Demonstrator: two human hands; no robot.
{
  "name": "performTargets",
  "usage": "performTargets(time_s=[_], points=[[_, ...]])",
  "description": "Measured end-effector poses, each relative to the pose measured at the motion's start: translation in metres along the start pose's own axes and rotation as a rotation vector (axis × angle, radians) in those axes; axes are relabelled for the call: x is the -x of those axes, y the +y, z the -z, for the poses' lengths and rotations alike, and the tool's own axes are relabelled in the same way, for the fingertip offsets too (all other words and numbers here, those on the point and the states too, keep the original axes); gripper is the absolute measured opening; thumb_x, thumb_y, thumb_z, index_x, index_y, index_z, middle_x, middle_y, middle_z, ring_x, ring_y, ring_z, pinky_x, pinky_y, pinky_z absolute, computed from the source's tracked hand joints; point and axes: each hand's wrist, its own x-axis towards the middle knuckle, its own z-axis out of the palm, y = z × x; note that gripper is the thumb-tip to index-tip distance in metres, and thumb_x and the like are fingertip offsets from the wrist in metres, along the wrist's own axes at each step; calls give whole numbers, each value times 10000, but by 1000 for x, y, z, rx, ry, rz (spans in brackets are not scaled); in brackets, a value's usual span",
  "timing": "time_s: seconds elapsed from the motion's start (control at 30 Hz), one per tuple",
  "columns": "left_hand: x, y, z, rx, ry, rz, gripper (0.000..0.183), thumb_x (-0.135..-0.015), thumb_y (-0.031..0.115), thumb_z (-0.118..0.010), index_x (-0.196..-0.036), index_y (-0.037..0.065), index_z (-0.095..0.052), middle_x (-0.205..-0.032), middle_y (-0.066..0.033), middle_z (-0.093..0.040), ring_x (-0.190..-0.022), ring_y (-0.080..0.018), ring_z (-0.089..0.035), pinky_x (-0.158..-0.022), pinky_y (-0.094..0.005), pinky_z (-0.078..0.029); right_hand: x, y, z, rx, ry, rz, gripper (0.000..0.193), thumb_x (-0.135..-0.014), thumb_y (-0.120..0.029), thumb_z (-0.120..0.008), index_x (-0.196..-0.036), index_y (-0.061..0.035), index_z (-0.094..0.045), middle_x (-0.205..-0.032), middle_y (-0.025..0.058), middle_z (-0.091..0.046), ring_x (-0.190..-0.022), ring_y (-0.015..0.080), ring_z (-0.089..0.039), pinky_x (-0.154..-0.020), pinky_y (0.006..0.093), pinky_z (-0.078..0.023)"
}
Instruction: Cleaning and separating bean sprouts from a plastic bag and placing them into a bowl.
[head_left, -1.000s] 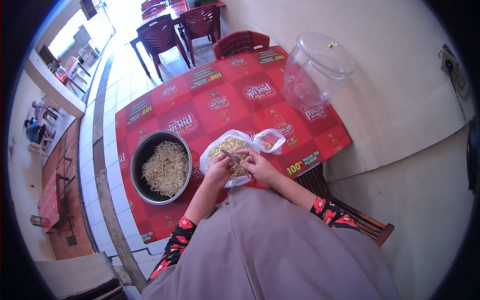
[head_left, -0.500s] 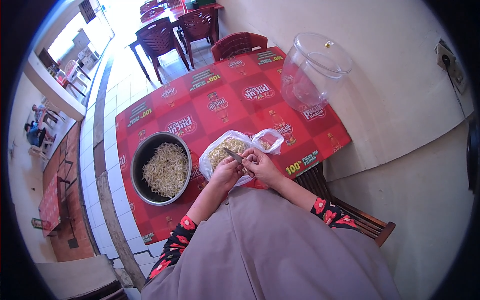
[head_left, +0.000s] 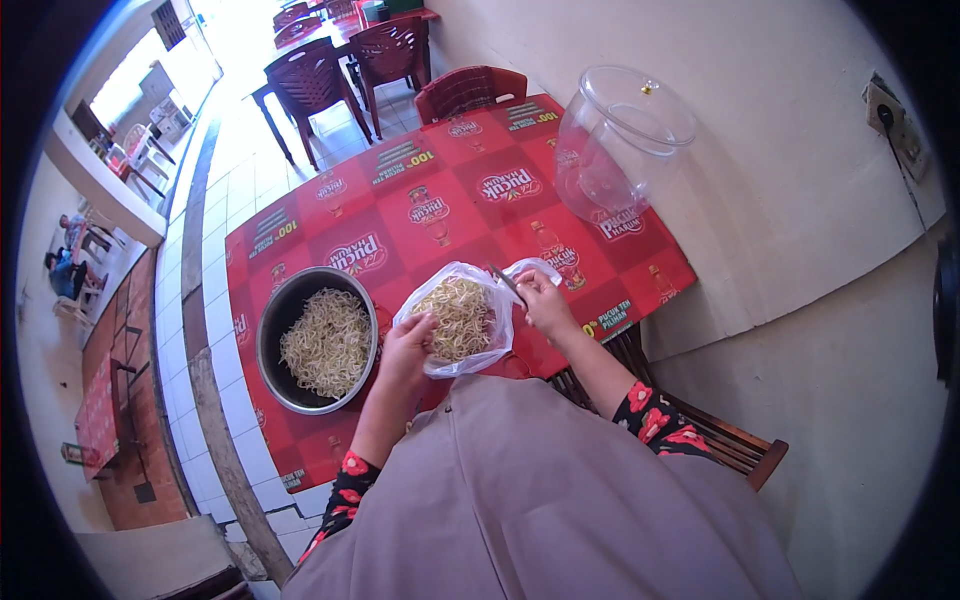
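Note:
A knife (head_left: 507, 284) with a short dark blade is in my right hand (head_left: 546, 304), its fingers closed around it, over the right rim of a white plastic bag (head_left: 499, 335). Bean sprouts (head_left: 457, 312) fill this opened bag. At the bag's left rim is my left hand (head_left: 406, 350), fingers curled together; whatever they pinch, if anything, is too small or hidden to make out. Left of that hand stands a deep metal pot (head_left: 268, 362) with more bean sprouts (head_left: 326, 343) inside. A smaller plastic bag (head_left: 540, 266) lies behind my right hand, partly covered by it.
Everything rests on a table with a red printed cover (head_left: 480, 228). A clear plastic jar (head_left: 610, 150) stands at the far right, by the wall. A dark red chair (head_left: 470, 92) is at the far edge, and a wooden slatted chair (head_left: 725, 440) at the near right.
My hands, together over the bag before, have come apart. The right one moved right with the knife, the left one moved left to the bag's rim. More of the sprouts shows between them.

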Motion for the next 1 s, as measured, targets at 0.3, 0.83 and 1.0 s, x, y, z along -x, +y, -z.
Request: performTargets(time_s=[0.3, 0.83, 1.0], points=[[17, 22, 122, -573, 433, -328, 185, -813, 124, -618, -923, -25, -627, -810, -47, -638, -690, -114, -583, -629, -250, -470, -29, 4, 24, 223, 154, 61, 254, -813, -182, -523, -995, -49, -641, -868, 95, -667, -807, 173, -631, -729, 304, -481], [19, 38, 57, -1837, 663, -386, 268, -712, 176, -629, -972, 112, -638, -925, -96, -607, -930, -288, -551, -783, -417, -452, -7, -12, 21, 34, 131, -82, 165, -828, -169, -554, -887, -32, -625, -619, 34, -561, -436, 83, -482, -386, 230, -389], [-18, -22, 20, -1849, 121, -568, 176, -704, 148, -611, -871, 153, -669, -913, -62, -586, -925, -245, -546, -773, -390, -428, 5, -18, 12, -134, 91, -204, 138, -883, -194, -524, -879, -57, -508, -570, 2, -483, -399, 65, -419, -339, 201, -318]])
